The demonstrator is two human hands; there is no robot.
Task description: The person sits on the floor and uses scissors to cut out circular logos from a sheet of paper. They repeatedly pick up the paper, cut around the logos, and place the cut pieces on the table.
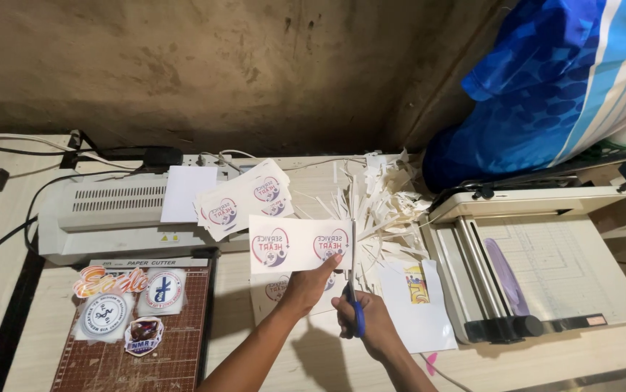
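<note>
Head view, left hand (304, 287) holding white logo sheet (298, 244), scissors (354, 294) cutting

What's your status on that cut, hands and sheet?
Left hand pinching printed sheet at lower edge. Right hand on blue-handled scissors, blades up at sheet's right edge. Paper offcuts heaped just behind; cut line itself unobstructed.

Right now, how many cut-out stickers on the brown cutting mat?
4: script-shaped one top left, shield-shaped one top right, round white one below, small dark one lowest. None look hidden.
</note>
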